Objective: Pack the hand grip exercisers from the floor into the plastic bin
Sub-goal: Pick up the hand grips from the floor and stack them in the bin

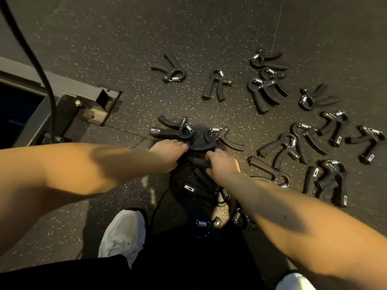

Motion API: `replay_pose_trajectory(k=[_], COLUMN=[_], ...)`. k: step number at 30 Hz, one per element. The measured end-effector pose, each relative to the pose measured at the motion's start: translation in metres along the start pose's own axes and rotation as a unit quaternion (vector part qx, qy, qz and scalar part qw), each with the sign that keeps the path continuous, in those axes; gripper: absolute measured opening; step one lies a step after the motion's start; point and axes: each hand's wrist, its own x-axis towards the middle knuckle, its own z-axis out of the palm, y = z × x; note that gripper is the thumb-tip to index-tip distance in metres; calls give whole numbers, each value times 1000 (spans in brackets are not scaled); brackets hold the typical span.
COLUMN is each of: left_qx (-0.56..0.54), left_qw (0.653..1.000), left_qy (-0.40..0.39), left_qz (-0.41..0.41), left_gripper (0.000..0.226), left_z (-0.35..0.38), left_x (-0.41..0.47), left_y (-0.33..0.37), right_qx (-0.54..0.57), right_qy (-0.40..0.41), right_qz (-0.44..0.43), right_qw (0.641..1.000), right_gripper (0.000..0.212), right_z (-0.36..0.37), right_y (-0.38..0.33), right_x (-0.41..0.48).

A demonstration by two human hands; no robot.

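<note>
Several black hand grip exercisers with steel springs lie scattered on the speckled dark floor, most of them to the right [282, 147] and at the back [215, 84]. In the middle, a dark round container [173, 185], apparently the bin, holds a pile of exercisers; its outline is hard to make out. Two exercisers [171, 128] [224, 137] lie across its far edge. My left hand [169, 155] curls its fingers over a black handle at the top of the pile. My right hand [222, 164] grips another black handle [198, 162] right beside it.
A grey metal machine frame [92, 101] stands at the left with a black cable [41, 65] hanging over it. My white shoe [123, 233] is planted just left of the container, the other shoe [295, 281] at the bottom right. Open floor lies at the back.
</note>
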Motion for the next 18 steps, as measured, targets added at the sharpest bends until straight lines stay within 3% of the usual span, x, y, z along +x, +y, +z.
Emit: replay_pose_trajectory(k=[3,5,7,11,15,18], left_qx=[73,60,18,-98,-257,-359], left_qw=[997,998,999,990,966,933], left_qy=[9,7,39,98,11,-33], left_qz=[7,-17,-15,18,36,5], left_gripper=[81,94,84,40,31,24], left_z=[9,11,8,-16,-48,-72], left_x=[-3,-7,-9,-6,3,9], left_y=[-2,-5,-8,-6,11,35], right_qx=[47,114,226,386,523,605], right_qy=[12,22,6,-12,7,29], right_qz=[-28,-52,-44,18,125,171], right_qw=[998,992,973,922,843,777], right_gripper=[40,35,27,14,22,28], right_z=[-6,-16,-27,-42,-53,-57], right_y=[6,11,16,28,47,70], right_x=[-1,-4,-12,-27,-44,-61])
